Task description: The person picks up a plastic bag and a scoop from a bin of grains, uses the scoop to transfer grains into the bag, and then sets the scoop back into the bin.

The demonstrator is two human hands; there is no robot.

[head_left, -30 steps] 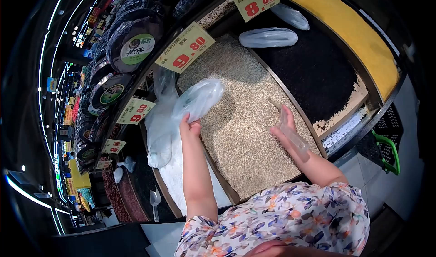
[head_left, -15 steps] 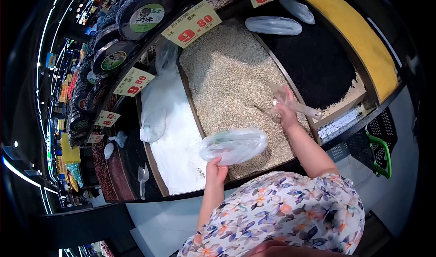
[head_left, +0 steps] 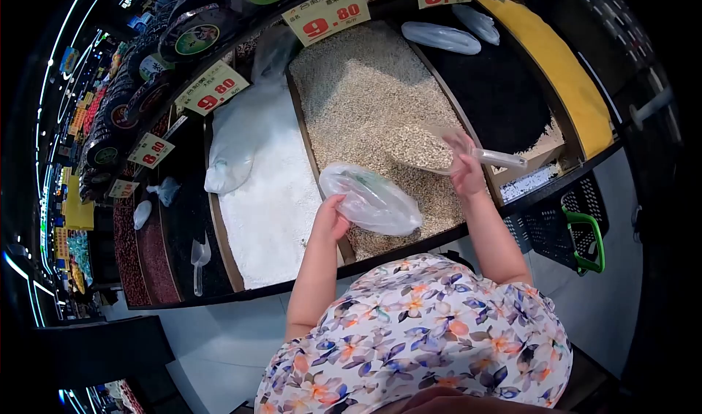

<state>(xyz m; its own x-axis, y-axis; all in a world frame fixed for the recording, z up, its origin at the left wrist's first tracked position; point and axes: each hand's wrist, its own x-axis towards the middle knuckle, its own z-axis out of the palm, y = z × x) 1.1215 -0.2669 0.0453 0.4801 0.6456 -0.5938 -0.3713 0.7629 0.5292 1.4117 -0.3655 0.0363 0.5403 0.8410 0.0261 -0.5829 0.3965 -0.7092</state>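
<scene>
My left hand (head_left: 334, 219) grips the edge of a clear plastic bag (head_left: 376, 200), which hangs over the front of the pale grain (head_left: 365, 85). The bag looks puffed out, and what it holds is hard to make out. Fingers of my right hand (head_left: 466, 169) are wrapped round a clear plastic scoop (head_left: 499, 158) near the bin's right side. The scoop's transparent head lies at the surface of the grain, with its handle pointing right.
White powder (head_left: 267, 217) fills the bin on the left, beside a dark bin with another scoop (head_left: 199, 260). Black grain (head_left: 490, 85) and yellow grain (head_left: 548, 56) lie right. Price signs (head_left: 327, 16) line the back. A green-handled basket (head_left: 585, 238) stands right.
The view has shifted. The bag has tilted, its right end now lower, and my left hand has moved up along it. The scoop's head has turned further left into the grain.
</scene>
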